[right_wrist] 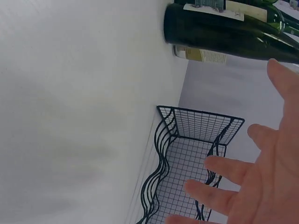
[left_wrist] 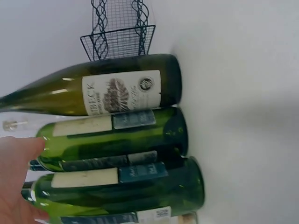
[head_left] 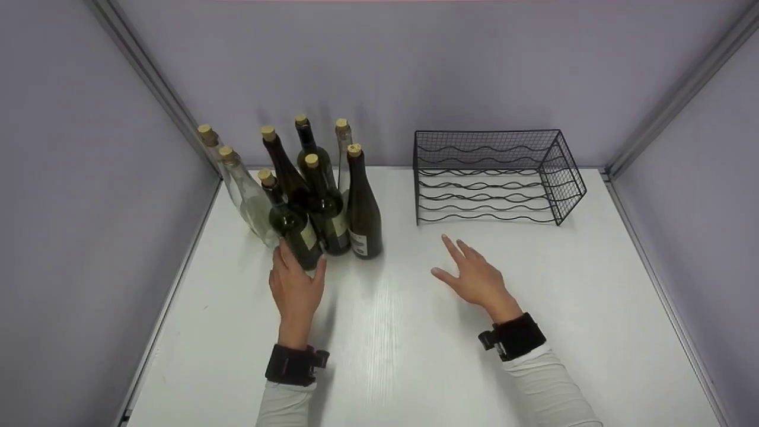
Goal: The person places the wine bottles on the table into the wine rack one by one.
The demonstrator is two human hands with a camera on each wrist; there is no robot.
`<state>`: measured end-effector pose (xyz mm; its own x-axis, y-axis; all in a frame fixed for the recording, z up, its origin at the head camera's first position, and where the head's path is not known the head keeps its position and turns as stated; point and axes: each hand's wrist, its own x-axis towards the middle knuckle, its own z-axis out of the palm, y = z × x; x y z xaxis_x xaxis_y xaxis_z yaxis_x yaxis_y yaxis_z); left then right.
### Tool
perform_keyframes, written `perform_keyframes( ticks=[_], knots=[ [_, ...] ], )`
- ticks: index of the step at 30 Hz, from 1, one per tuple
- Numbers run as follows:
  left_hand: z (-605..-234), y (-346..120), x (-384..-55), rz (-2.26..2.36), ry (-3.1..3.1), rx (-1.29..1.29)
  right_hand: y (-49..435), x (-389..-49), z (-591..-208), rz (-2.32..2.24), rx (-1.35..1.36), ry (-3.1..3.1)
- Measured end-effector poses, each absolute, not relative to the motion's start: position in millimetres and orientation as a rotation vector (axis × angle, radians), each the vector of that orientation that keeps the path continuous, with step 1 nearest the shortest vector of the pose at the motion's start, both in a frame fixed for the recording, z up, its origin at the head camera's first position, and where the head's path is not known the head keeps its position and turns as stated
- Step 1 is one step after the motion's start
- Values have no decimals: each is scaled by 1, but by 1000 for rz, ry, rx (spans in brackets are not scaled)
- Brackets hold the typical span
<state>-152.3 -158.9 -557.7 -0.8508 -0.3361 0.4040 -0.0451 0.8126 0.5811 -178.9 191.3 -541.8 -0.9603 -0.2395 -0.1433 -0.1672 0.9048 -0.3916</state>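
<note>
Green glass mostly: corked bottles (head_left: pixel 323 204), eight counted, bunched upright on left of white table (head_left: pixel 379 356); three of them clear, two at far left, one at back. Black wire rack (head_left: pixel 486 141) right of them, near the back wall, nothing seen in it.

Left hand (head_left: pixel 296 290) at near bottle (head_left: pixel 289 221), thumb and fingers apart, either side of its lower body in head view; actual contact can't be told. Right hand (head_left: pixel 477 280) spread in front of rack, above table, holding nothing.

Step in hand, judged: reaching for near bottle, no grip made out. Move now calls for curling thumb and fingers round it without knocking mid bottle (head_left: pixel 341 234), close beside it on the right.

Labels: tall bottle (left_wrist: pixel 170 84), the one closest to rack, reads "BECK", maybe end of a longer word, plus vine-like drawing and round black seal. Near and mid bottles: cream and dark-blue labels, text too small. White sticker with QR-like square low on near bottle.
</note>
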Motion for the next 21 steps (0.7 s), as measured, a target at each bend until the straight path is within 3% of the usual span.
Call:
perform_keyframes(
  ticks=[12, 21],
  knots=[
    [-566, -176, -174, -1302, -2380, 479, 160, -176, -547, -687, -424, 2750],
    [-561, -177, -195, -1354, -2218, 482, 137, -173, -547, -810, -504, 2654]
  ],
)
